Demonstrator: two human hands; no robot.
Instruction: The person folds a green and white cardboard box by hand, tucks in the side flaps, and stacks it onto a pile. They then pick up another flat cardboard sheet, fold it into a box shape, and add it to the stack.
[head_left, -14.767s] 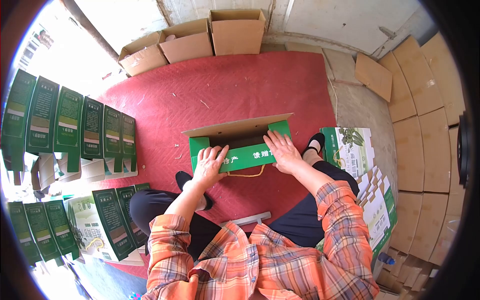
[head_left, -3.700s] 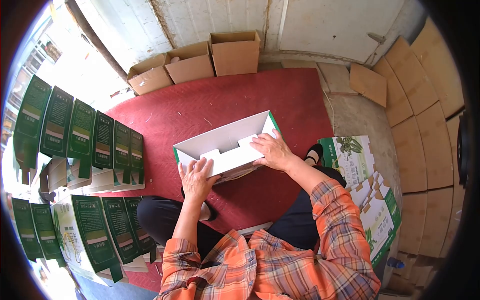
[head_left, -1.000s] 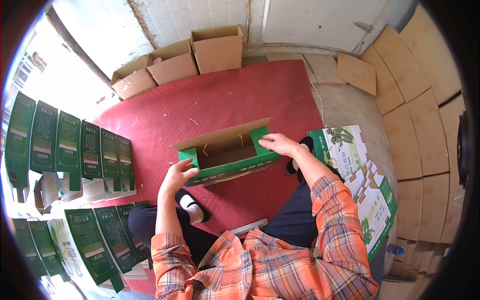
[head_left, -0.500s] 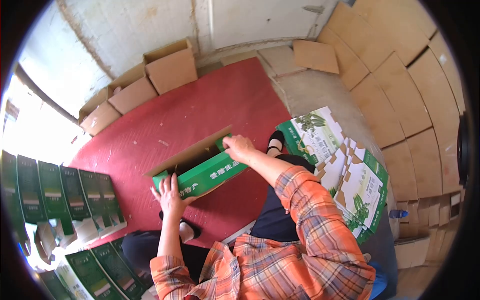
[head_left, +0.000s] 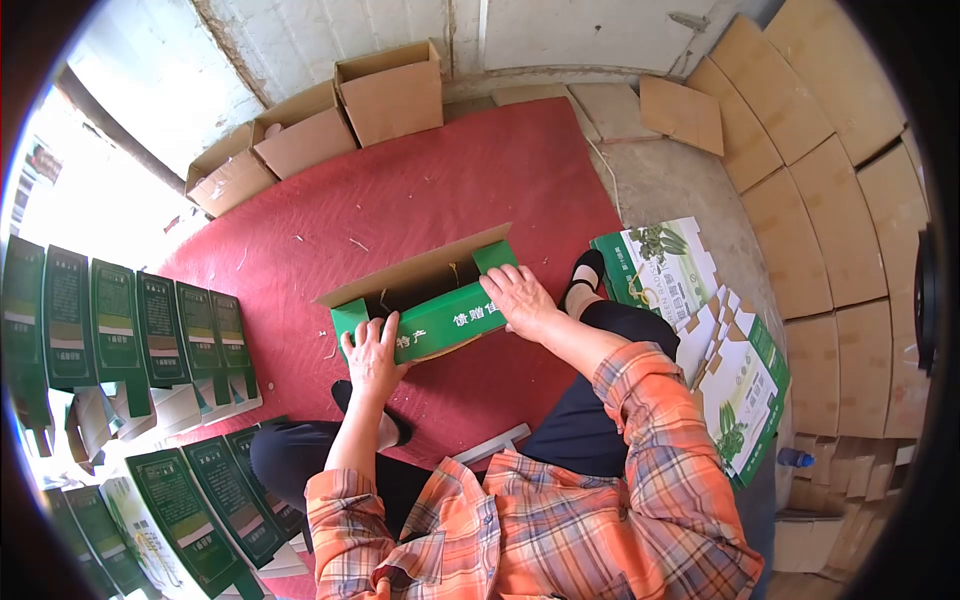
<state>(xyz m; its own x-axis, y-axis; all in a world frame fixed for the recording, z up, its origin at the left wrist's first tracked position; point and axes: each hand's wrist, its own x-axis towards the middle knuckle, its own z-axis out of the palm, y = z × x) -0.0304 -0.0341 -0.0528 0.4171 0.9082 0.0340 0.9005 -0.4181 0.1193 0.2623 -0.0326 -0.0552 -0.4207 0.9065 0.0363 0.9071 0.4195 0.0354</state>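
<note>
A green cardboard box [head_left: 440,328] with white lettering stands between my hands, its top open. Its brown inner flap [head_left: 415,262] rises at the far side, and small yellow ties [head_left: 455,272] show inside. At the near left corner, my left hand [head_left: 372,362] grips the box, its fingers hooked over the upper edge. My right hand [head_left: 522,304] holds the near right part, fingers laid across the top edge and thumb against the front. Just beyond the right fingers, a green end flap [head_left: 494,256] stands up. The undersides of both palms are hidden.
Flat printed cartons [head_left: 740,390] lie piled at my right. Green boxes [head_left: 125,320] stand in rows at the left. Open brown cartons [head_left: 390,95] line the back wall beyond the red mat [head_left: 480,160]. Stacked brown cardboard [head_left: 800,210] rises on the far right.
My right hand has shifted from the right end flap to the near top edge. The left hand keeps its hold at the left corner. The camera's view has shifted slightly.
</note>
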